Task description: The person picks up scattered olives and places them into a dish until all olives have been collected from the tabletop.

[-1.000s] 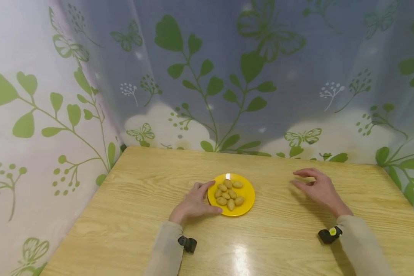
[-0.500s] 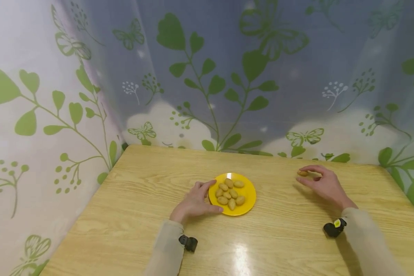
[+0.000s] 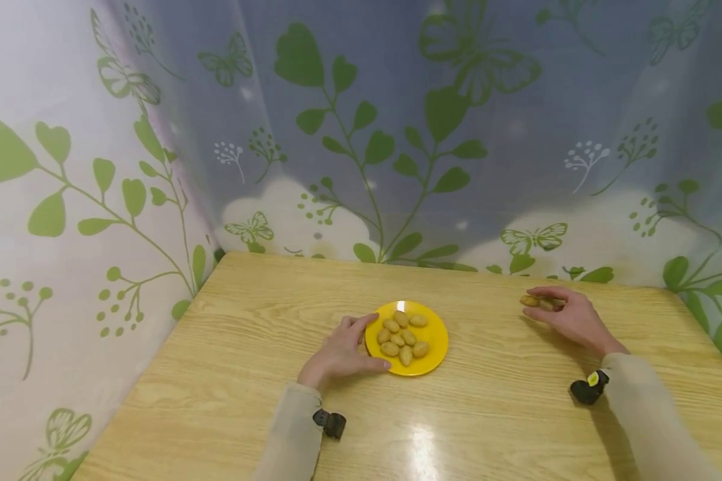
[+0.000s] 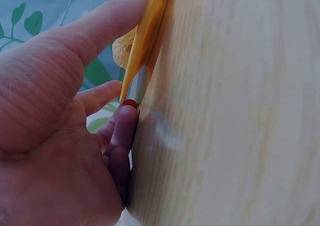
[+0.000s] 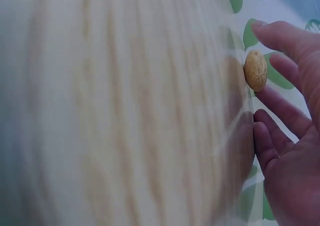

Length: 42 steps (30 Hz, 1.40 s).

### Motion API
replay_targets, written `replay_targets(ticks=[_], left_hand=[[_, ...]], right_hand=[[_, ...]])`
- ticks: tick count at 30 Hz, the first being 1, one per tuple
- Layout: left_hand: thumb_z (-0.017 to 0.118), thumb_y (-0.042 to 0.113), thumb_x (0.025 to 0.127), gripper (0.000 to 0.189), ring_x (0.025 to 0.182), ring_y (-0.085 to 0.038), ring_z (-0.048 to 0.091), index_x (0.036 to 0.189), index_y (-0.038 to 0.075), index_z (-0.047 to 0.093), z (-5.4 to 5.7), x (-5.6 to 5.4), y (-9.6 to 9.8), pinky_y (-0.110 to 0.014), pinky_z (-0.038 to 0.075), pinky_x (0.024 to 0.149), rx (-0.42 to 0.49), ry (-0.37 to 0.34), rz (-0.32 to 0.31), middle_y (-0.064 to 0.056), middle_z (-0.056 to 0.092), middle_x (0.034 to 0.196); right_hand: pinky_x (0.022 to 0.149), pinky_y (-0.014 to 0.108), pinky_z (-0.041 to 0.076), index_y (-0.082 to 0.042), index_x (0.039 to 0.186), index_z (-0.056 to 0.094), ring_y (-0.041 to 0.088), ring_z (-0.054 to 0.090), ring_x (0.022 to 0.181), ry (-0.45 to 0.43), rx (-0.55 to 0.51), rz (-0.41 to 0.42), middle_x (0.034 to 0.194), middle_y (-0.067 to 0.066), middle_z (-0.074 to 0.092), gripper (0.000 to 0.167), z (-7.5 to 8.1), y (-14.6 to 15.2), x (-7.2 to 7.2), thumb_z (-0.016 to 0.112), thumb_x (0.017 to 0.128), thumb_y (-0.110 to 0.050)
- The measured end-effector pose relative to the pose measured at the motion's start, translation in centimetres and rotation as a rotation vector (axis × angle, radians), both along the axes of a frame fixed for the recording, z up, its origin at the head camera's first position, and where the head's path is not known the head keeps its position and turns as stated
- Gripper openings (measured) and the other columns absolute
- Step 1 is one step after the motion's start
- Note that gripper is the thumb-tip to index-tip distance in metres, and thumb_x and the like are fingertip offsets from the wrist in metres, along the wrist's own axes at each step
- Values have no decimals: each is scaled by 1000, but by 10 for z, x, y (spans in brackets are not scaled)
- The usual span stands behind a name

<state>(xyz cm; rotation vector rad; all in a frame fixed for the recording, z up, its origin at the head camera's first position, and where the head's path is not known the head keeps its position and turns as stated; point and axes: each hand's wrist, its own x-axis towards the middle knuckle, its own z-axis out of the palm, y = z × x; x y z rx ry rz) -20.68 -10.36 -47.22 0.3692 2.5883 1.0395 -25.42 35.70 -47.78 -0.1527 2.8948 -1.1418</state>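
Note:
My left hand [image 3: 339,351] grips the left rim of a yellow plate [image 3: 436,337], thumb on top and other fingers at the edge and beneath, as the left wrist view shows. Several oval tan nuts [image 3: 408,338] in their shells lie on the plate. Far to the right, my right hand [image 3: 577,324] is beside a single nut [image 3: 529,301] on the table. In the right wrist view that nut [image 5: 256,71] has a wrinkled shell. The thumb stands apart from it, and a fingertip reaches close to its lower end; whether they touch I cannot tell.
The wooden table [image 3: 247,314] ends at a patterned curtain [image 3: 337,147] behind it. Another patterned hanging [image 3: 84,280] borders the left side. Each wrist carries a small black camera [image 3: 329,423].
My right hand has shifted right and slightly away from me, and the single nut now shows by its fingertips. The left hand stays on the plate. The head view has shifted slightly.

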Motion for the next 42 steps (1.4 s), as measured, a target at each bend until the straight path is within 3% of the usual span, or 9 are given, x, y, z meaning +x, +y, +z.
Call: replay_targets(ticks=[3,9,17,21,26,32,38,42], left_hand=[[84,48,80,97,136,-35,46,160,26,35,0,0,0,-59,38,113,-4,3,0,-14,42,149],[85,48,79,97,137,-36,45,160,26,35,1,1,0,-60,37,113,-10,4,-2,-15,42,150],[84,47,80,96,138,-38,44,160,26,35,3,1,1,-61,35,114,-22,5,-6,-15,41,151],[85,46,80,97,138,-37,45,160,24,35,4,2,1,-61,35,113,-14,2,-6,-15,42,150],[85,46,80,96,138,-36,44,160,25,35,3,1,1,-59,36,113,-13,1,-1,-15,42,149],[85,47,80,97,135,-36,46,160,25,36,1,1,1,-60,36,112,-12,0,2,-15,43,148],[84,48,80,96,138,-37,45,160,25,35,-1,0,1,-61,34,113,-31,13,-5,-15,42,149],[83,49,81,96,138,-36,45,160,25,35,-1,-1,1,-61,34,112,-39,29,-12,-14,43,149]], right_hand=[[90,31,47,-12,136,66,37,56,126,4,26,15,144,19,58,56,0,2,-2,71,94,-50],[98,55,46,-12,131,70,43,54,129,17,56,37,143,21,59,48,-3,3,-4,72,95,-45],[86,31,50,-14,121,76,38,62,117,44,77,41,133,20,67,33,-3,3,-4,71,97,-36],[81,25,49,-14,118,77,33,64,112,46,80,45,131,19,68,31,-3,3,-4,72,96,-35],[80,25,50,-15,118,77,28,65,107,43,90,47,130,18,69,30,-3,3,-4,73,96,-36],[88,39,54,-14,119,77,37,66,114,16,65,44,132,19,68,33,1,2,-2,72,96,-37],[79,27,54,-12,118,77,28,70,107,9,70,40,126,19,71,32,7,-2,1,73,95,-34],[77,27,53,-13,117,77,30,68,108,20,85,43,124,18,71,30,10,-5,3,74,95,-33]])
